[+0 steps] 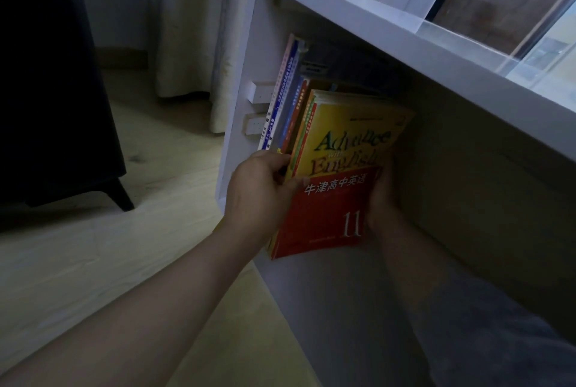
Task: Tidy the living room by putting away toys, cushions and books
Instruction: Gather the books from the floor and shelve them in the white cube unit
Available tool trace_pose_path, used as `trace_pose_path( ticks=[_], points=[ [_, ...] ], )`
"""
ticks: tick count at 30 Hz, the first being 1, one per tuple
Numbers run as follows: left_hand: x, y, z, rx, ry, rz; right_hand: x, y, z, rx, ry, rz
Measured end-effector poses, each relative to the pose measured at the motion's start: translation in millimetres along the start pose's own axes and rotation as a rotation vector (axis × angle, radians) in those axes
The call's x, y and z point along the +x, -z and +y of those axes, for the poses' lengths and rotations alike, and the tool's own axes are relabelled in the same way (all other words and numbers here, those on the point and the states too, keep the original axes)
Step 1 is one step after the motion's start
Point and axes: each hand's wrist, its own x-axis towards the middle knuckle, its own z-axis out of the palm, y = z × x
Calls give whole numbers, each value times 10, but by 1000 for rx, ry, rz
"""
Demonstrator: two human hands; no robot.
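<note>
A stack of thin yellow-and-red English textbooks (339, 174) stands tilted inside the open compartment of a white shelf unit (367, 43). My left hand (261, 190) grips the stack's spine side, thumb on the front cover. My right hand (385, 199) holds the stack's right edge, mostly hidden behind the cover. To the left of the stack, several other books (288, 96) with blue and white spines stand against the shelf's side wall.
A dark sofa or armchair (53, 90) on short legs stands on the pale wood floor (93, 262) at left. Cream curtains (187, 28) hang behind. A large cardboard box (486, 221) fills the shelf compartment to the right of the books.
</note>
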Motion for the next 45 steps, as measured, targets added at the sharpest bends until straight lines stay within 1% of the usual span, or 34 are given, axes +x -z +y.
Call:
trace_pose_path(
  ticks=[6, 11, 18, 21, 26, 29, 32, 34, 36, 37, 39, 41, 42, 43, 45],
  points=[
    [-17, 42, -47, 15, 25, 26, 46, -33, 110, -14, 15, -40],
    [-44, 71, -69, -3, 16, 35, 76, -81, 177, -37, 27, -22],
    [-47, 56, -78, 14, 12, 31, 126, -70, 148, -66, -17, -16],
    [-38, 59, -90, 26, 0, 41, 188, -70, 100, -52, -37, -65],
    [-24, 49, -98, 36, -3, 46, 221, -75, 176, -67, -35, -61],
    [-26, 40, -86, 64, -5, 44, 168, -64, 229, -32, -4, -87],
    [-50, 37, -66, 29, -4, 79, 161, 13, 241, -24, 27, -108],
    [-68, 37, -64, -39, 36, 83, 134, 19, 246, -15, 45, -137],
    [-119, 46, -135, -74, 95, 22, 108, -14, 277, -38, 60, -142],
    [-158, 62, -192, -29, 120, -49, 100, -59, 279, -47, 65, -164],
    [-240, 66, -334, 187, 154, -270, 53, -130, 265, -47, 97, -163],
    [-296, 32, -427, 456, 163, -454, 76, -163, 277, -61, 134, -100],
    [-299, -1, -445, 524, 164, -498, 65, -185, 269, -59, 148, -54],
    [-300, -29, -456, 533, 160, -519, 100, -185, 302, -48, 159, -26],
    [-303, -72, -445, 463, 136, -498, 127, -189, 324, -34, 172, 17]
  ],
)
